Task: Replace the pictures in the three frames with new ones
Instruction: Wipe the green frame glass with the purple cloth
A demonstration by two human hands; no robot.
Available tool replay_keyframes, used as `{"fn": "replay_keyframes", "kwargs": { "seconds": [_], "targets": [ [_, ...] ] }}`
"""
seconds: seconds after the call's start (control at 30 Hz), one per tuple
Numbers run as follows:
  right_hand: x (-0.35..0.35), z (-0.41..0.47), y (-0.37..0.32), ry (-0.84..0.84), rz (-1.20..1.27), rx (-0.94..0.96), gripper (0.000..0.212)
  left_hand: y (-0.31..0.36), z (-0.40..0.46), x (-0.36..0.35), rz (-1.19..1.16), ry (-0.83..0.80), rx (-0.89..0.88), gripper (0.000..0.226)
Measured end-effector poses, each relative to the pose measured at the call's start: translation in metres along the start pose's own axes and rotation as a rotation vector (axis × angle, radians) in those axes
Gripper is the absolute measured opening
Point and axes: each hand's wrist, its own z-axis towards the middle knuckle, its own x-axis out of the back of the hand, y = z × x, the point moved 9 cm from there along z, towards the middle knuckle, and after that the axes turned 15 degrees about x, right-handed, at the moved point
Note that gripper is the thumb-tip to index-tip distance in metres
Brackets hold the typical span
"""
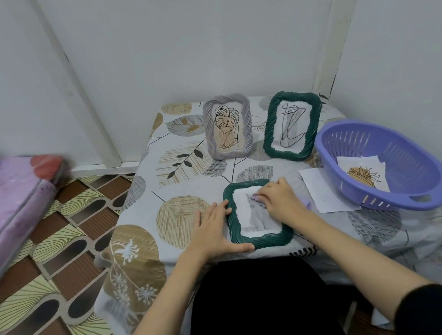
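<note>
A dark green frame point(261, 241) lies flat near the table's front edge, with a pale grey picture point(256, 218) in its opening. My left hand point(216, 231) presses against the frame's left side and bottom corner. My right hand point(279, 196) rests on the picture's upper right part, fingers curled over a small purple thing. A grey frame point(228, 126) and a second green frame point(292, 126) stand at the back, each showing a line drawing. A purple basket point(408, 181) at the right holds a loose picture point(364, 175) with a tan shape.
A white sheet point(324, 191) lies on the tablecloth between the flat frame and the basket, partly under the basket. The table stands in a wall corner. A pink mattress point(6, 205) lies on the patterned floor at the left.
</note>
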Motion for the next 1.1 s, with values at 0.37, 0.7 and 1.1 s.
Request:
{"fn": "replay_keyframes", "kwargs": {
  "seconds": [0.37,0.7,1.1],
  "targets": [
    [-0.006,-0.014,-0.016,-0.055,-0.255,0.037,0.03,-0.003,0.002,-0.002,-0.008,0.005,-0.001,0.124],
    [0.002,-0.04,-0.028,-0.05,0.03,0.09,0.039,0.008,0.014,0.012,0.038,-0.105,0.025,0.1],
    [-0.012,0.024,-0.022,-0.034,-0.077,-0.024,0.031,-0.001,0.025,-0.005,0.082,-0.133,-0.034,0.122]
  ]
}}
